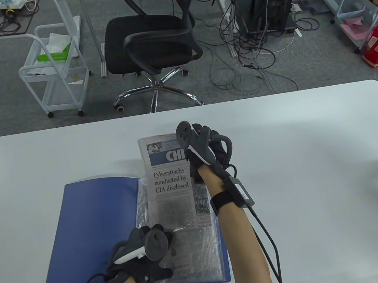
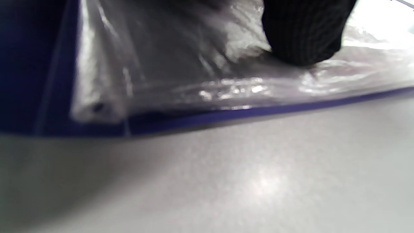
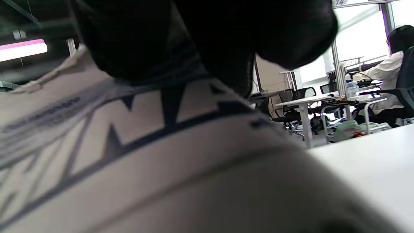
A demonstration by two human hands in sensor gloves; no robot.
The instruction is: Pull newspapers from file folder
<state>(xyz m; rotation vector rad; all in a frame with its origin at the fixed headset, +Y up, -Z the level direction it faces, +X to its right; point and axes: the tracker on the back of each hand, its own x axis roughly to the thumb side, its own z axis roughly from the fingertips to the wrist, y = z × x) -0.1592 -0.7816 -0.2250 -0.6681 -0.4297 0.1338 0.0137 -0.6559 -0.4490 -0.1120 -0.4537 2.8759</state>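
On the white table (image 1: 282,171) your blue folder (image 1: 93,229) lies open, with a crinkled clear plastic sleeve (image 1: 196,254) on its right-hand page. A folded newspaper (image 1: 168,182) is partly out of that sleeve: its top half sticks past the far edge of the folder onto the table, while its lower part looks to be under the plastic.

You appear to be mid-pull, with the paper roughly halfway free. What the next move calls for, as I judge it, is a steady draw away from you, along the sleeve's length, while the folder stays pinned so it does not slide along with the paper.

Your right hand (image 1: 210,149) sits at the newspaper's right edge near the masthead, fingers curled over it; the right wrist view shows dark fingers on the printed sheet, so it seems to grip the paper, though the exact pinch is hidden. Your left hand (image 1: 147,253) presses down on the sleeve near the folder's near edge, and the left wrist view shows one fingertip (image 2: 304,35) touching the plastic; it holds nothing.
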